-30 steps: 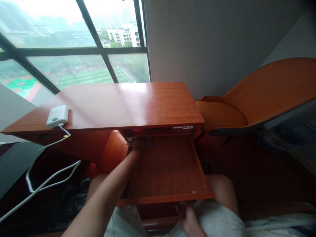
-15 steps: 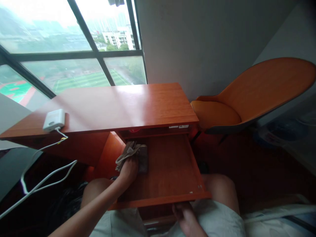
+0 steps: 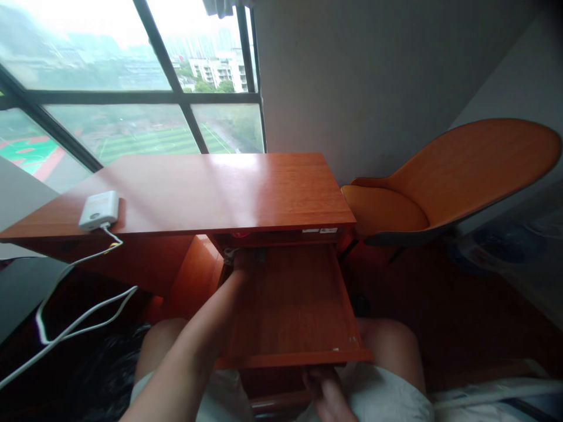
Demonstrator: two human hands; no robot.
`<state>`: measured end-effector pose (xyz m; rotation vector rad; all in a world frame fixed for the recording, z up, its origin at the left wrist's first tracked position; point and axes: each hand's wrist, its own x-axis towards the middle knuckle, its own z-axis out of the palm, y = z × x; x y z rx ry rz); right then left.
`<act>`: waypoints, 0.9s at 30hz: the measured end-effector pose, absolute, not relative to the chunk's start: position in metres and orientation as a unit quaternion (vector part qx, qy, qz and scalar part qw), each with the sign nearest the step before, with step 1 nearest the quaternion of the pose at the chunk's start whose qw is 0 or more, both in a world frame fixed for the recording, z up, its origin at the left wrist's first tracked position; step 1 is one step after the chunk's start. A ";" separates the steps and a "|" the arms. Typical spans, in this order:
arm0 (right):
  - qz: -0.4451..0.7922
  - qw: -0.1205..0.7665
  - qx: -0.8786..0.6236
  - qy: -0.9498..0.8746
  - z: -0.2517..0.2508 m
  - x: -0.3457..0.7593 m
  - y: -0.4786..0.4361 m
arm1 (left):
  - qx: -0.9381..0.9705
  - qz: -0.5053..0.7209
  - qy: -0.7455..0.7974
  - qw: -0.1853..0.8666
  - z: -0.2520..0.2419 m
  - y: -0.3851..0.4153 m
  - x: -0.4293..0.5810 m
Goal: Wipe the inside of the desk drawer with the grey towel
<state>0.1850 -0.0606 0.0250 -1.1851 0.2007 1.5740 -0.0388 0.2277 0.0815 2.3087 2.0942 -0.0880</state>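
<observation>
The wooden drawer [image 3: 290, 299] is pulled out above my lap, its inside mostly bare. My left hand [image 3: 247, 261] reaches into its back left corner, closed on a crumpled greyish-brown cloth [image 3: 230, 255]. Only bits of the cloth show on either side of the hand, and the fingertips are hidden. Below the drawer's front edge, my right hand [image 3: 324, 388] is curled up against the front panel, with its fingertips partly out of sight.
A white device [image 3: 100, 210] with a white cable [image 3: 83, 256] lies on the left of the desk [image 3: 197, 193]. An orange chair [image 3: 391, 205] stands at the right. Dark plastic [image 3: 105, 369] is by my left leg. Behind the desk is a window [image 3: 145, 129].
My left hand has moved away from me, carrying the cloth deeper into the drawer's back left corner. My right hand stays below the drawer front. The view has shifted slightly.
</observation>
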 end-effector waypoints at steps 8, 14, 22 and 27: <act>0.647 0.549 -0.518 0.105 0.018 0.189 -0.062 | 0.763 -0.077 0.640 -0.041 0.102 0.184 -0.047; 0.652 0.544 -0.516 0.114 0.016 0.189 -0.063 | 0.805 -0.102 0.584 0.006 0.129 0.096 -0.053; 0.664 0.524 -0.524 0.104 0.019 0.192 -0.060 | 0.774 -0.058 0.623 0.100 0.144 0.011 -0.065; 0.665 0.517 -0.529 0.102 0.018 0.191 -0.059 | 0.749 0.063 0.653 0.092 0.132 -0.002 -0.083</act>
